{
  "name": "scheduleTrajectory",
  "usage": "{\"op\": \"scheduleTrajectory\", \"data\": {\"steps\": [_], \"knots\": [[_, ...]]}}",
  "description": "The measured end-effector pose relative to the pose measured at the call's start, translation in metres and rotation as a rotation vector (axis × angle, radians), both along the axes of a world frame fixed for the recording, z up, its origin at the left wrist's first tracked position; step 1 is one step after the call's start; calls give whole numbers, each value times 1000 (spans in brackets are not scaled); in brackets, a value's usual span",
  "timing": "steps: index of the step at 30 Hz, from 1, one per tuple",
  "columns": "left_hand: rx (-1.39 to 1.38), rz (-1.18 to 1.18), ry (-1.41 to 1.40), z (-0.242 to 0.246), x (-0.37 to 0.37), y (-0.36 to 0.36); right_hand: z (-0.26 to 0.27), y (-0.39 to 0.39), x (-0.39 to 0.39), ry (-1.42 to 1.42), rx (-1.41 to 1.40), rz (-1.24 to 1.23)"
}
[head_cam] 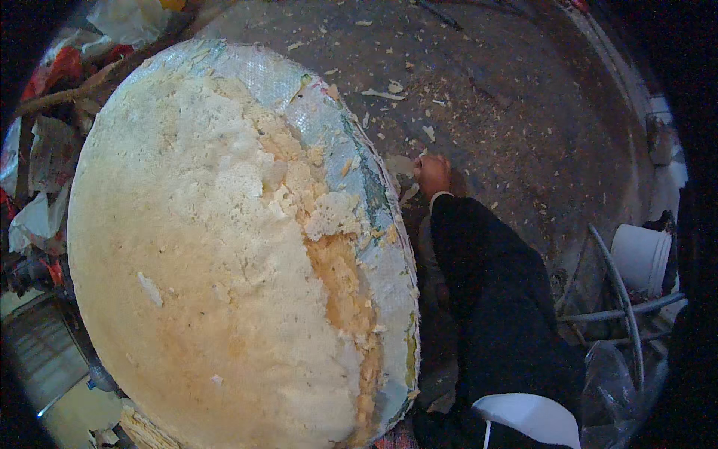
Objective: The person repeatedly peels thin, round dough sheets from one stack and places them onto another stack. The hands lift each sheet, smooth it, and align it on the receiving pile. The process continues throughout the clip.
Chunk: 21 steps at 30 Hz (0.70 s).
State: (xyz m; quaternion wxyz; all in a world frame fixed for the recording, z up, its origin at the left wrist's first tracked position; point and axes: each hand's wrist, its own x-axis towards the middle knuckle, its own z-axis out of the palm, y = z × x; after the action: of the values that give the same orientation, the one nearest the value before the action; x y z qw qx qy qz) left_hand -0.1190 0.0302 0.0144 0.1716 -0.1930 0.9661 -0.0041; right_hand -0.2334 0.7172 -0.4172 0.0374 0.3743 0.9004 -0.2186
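Observation:
A large, pale yellow, crusty block with a rounded outline (190, 236) fills the left and middle of the view. Its right part is broken and crumbly, over a woven plastic sheet (342, 146) that shows along the right rim. Beyond that rim, low near the floor, is my right hand (435, 174), its fingers closed at a pale flat piece (401, 166); a dark sleeve covers the arm. My left hand is out of view. Small loose flakes (150, 289) lie on top of the block.
Pale scraps and crumbs (384, 95) are strewn over the dark floor (505, 140). At right are a white bucket (639, 258), curved grey pipes (622, 297) and a clear plastic bag (608, 387). Bags and wrappers (56, 67) lie beside a branch (84, 90) at upper left.

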Motion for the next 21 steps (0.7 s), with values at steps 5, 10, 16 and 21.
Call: {"op": "scheduleTrajectory", "data": {"steps": [5,10,16,21], "knots": [[13,-22,18,1,2,0,1,13,-3,244,-256,-196],[46,-101,65,-2,20,-20,57,63,34,256,-214,-283],[27,-86,11,-17,32,-41,205,96,27,586,-154,-281],[45,-126,18,-10,37,-27,364,27,48,848,-393,-145]]}}
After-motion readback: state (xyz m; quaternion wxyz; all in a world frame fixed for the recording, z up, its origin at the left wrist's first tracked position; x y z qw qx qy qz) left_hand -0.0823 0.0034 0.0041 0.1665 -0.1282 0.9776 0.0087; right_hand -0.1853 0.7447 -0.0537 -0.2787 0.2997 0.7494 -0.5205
